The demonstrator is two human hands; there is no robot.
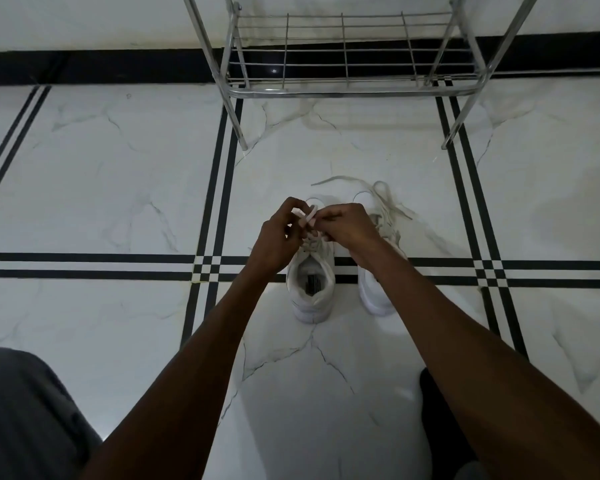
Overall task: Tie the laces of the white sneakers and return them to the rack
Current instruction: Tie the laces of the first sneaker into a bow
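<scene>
Two white sneakers stand side by side on the marble floor, toes pointing away from me. The left sneaker (pixel 311 289) has its laces (pixel 307 216) pulled up between my hands. My left hand (pixel 280 237) pinches one lace end, and my right hand (pixel 349 226) pinches the other, both just above the tongue. The right sneaker (pixel 374 296) is partly hidden under my right forearm; its loose laces (pixel 378 192) trail over the floor past the toe.
A chrome wire shoe rack (pixel 343 88) stands ahead against the wall, its lowest shelf bare. The floor (pixel 118 168) is white marble with black stripes. My knee in grey cloth (pixel 25 410) is at the lower left.
</scene>
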